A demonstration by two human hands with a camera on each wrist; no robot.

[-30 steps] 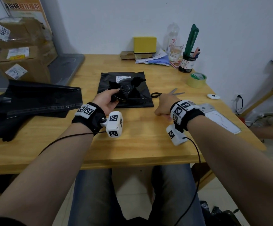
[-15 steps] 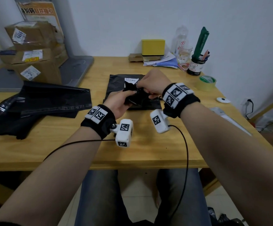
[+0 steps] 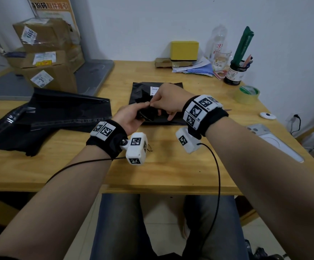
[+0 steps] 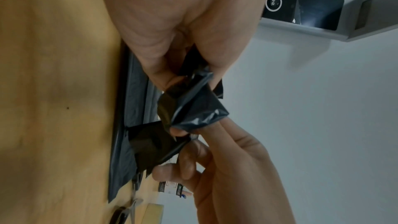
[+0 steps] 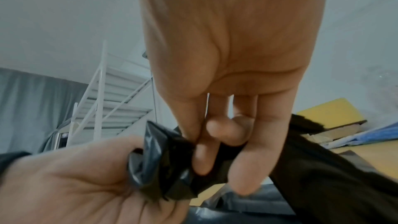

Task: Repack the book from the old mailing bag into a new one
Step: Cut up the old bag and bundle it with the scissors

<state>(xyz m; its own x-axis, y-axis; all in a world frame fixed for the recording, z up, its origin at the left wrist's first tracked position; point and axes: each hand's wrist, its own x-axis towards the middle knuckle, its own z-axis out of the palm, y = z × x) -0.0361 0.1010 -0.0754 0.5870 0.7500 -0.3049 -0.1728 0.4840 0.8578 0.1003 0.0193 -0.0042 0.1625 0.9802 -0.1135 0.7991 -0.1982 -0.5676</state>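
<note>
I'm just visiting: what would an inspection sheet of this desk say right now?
Surface: wooden table, bare near its front edge.
Job's things: crumpled black plastic bag held above a flat black mailing bag with a white label; more black bags lie at the left.
Clutter: tape roll, pen pot, yellow box, papers.
Grippers: left hand grips the crumpled bag; right hand pinches it.
Cables: black wrist-camera cable.
Surroundings: stacked cardboard boxes, white wall.
</note>
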